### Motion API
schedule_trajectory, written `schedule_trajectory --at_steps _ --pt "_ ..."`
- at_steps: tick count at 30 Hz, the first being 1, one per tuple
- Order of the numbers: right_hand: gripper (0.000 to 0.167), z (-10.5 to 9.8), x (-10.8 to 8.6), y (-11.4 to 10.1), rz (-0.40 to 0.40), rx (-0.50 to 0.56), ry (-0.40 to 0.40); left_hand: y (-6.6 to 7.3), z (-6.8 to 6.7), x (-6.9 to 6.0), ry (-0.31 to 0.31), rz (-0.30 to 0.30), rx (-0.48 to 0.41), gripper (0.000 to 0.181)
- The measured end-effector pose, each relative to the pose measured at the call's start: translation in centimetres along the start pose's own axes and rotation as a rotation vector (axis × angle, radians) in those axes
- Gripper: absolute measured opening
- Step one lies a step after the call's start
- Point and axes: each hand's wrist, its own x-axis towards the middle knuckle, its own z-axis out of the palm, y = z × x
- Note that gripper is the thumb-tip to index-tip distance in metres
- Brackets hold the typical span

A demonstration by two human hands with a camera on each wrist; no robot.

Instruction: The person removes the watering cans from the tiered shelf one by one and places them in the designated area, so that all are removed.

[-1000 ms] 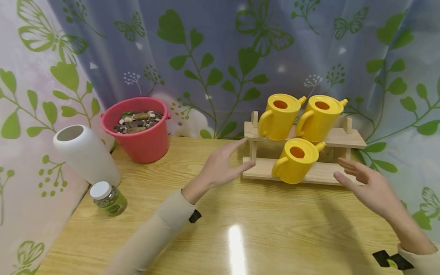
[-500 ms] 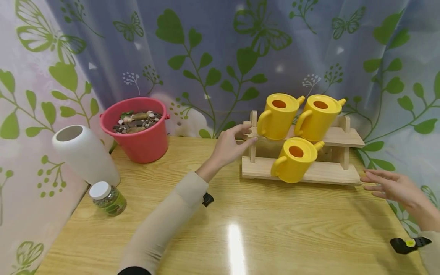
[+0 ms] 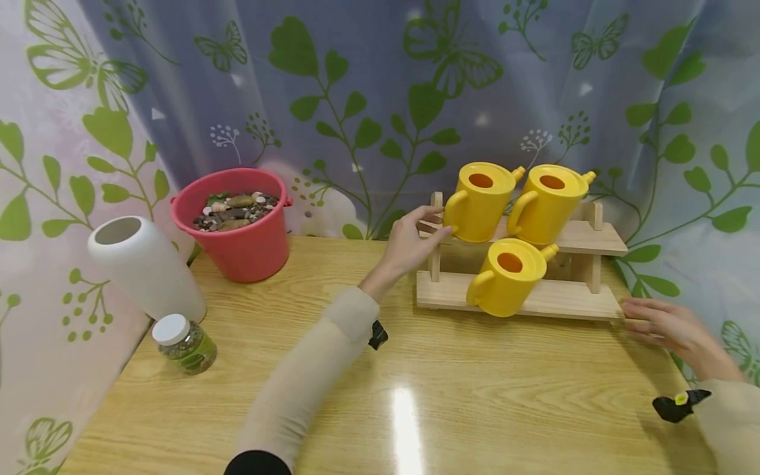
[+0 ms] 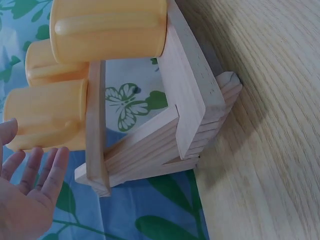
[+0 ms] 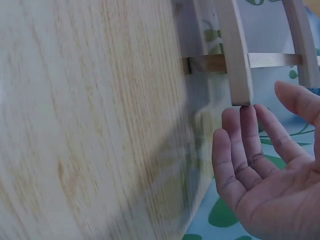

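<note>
Head view, right side: a wooden stand [image 3: 582,237] stretched crosswise between the relaxed, empty left hand [image 3: 410,244], beside the top-left watering can [image 3: 483,208], contact unclear, and the empty right hand [image 3: 673,326], touching the lower board [image 3: 561,300].

ok so my left arm [image 3: 311,376] is stretched forward on a diagonal, left hand [image 3: 410,244] at the end, its fingers [image 4: 56,172] fairly straight and the thumb [image 4: 7,132] apart from them. My right hand [image 3: 671,326] sits lower, pointing inward, fingers [image 5: 250,137] just slightly bent, index a bit spread, thumb [image 5: 300,102] held away. Right forearm [image 3: 730,415] gets cut off at the edge.
</note>
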Motion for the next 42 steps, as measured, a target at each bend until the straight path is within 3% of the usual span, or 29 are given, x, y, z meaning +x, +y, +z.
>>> schedule_trajectory --at_steps 3,11,16,21,24,29,42 --pt "0.022 -0.1 0.4 0.3 -0.015 0.067 -0.033 -0.1 0.4 0.3 0.017 0.001 -0.005 0.043" --pt "0.019 0.3 1.0 0.2 0.036 0.143 -0.027 -0.2 1.1 1.7 0.037 0.007 -0.032 0.037" --pt "0.015 0.3 1.1 0.2 0.038 0.107 -0.023 0.4 1.3 2.5 0.033 0.01 -0.036 0.034" --pt "0.024 0.3 1.2 0.2 0.033 0.081 -0.017 0.9 1.3 2.8 0.007 -0.001 -0.033 0.028" --pt "0.013 0.3 1.3 0.3 0.049 0.132 -0.018 0.9 1.0 2.6 -0.003 -0.013 -0.013 0.027" --pt "0.022 0.3 1.4 0.5 0.067 0.196 -0.02 0.9 -0.1 1.9 0.014 0.005 -0.019 0.028" --pt "0.017 0.3 0.9 0.3 0.054 0.1 -0.031 0.4 -5.7 -1.5 0.178 0.102 -0.073 0.028"
